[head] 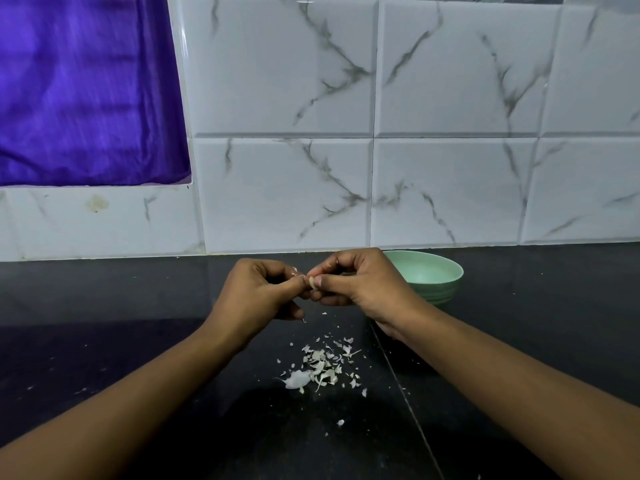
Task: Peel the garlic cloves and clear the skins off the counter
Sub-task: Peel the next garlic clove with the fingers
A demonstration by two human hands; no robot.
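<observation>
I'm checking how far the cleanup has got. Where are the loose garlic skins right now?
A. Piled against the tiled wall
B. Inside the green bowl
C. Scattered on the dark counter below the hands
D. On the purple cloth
C: the garlic skins lie scattered on the dark counter, nearer the camera than the left hand and right hand, which pinch a clove.

We see bare table [121, 341] left and right of the skins [320, 368], while the green bowl [433, 278] blocks the far right by the wall [450, 188].
</observation>
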